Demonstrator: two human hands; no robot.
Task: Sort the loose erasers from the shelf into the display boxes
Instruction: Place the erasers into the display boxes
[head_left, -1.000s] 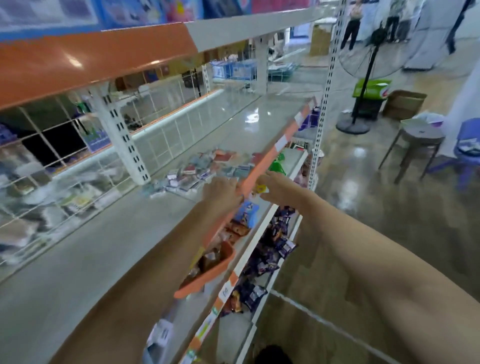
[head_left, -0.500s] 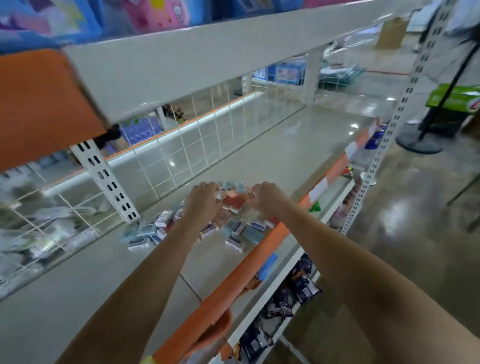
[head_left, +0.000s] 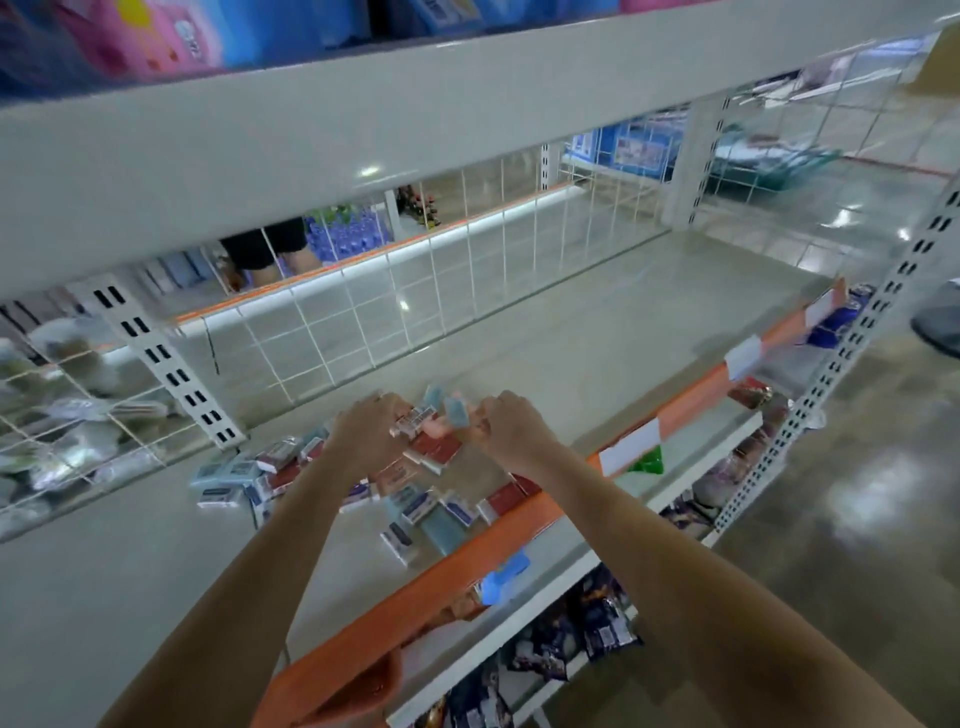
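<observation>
A pile of loose erasers (head_left: 415, 499) in blue, red and white wrappers lies on the pale shelf (head_left: 571, 338), close to its orange front edge (head_left: 519, 530). Both my hands reach over the pile with fingers curled down. My left hand (head_left: 366, 434) holds a wrapped eraser (head_left: 413, 420) at its fingertips. My right hand (head_left: 511, 431) grips a light blue eraser (head_left: 456, 413). Between the two hands sit a pink eraser and more blue ones. No display box shows in this view.
A white wire grid (head_left: 363, 312) backs the shelf, with slotted uprights at left (head_left: 166, 364) and right (head_left: 831, 384). Another shelf board hangs close overhead. Lower shelves hold dark snack packets (head_left: 597, 629) and an orange tray (head_left: 363, 680). Shiny aisle floor lies to the right.
My head has moved closer and lower to the shelf. Both hands went from the orange edge into the eraser pile and closed their fingers on erasers.
</observation>
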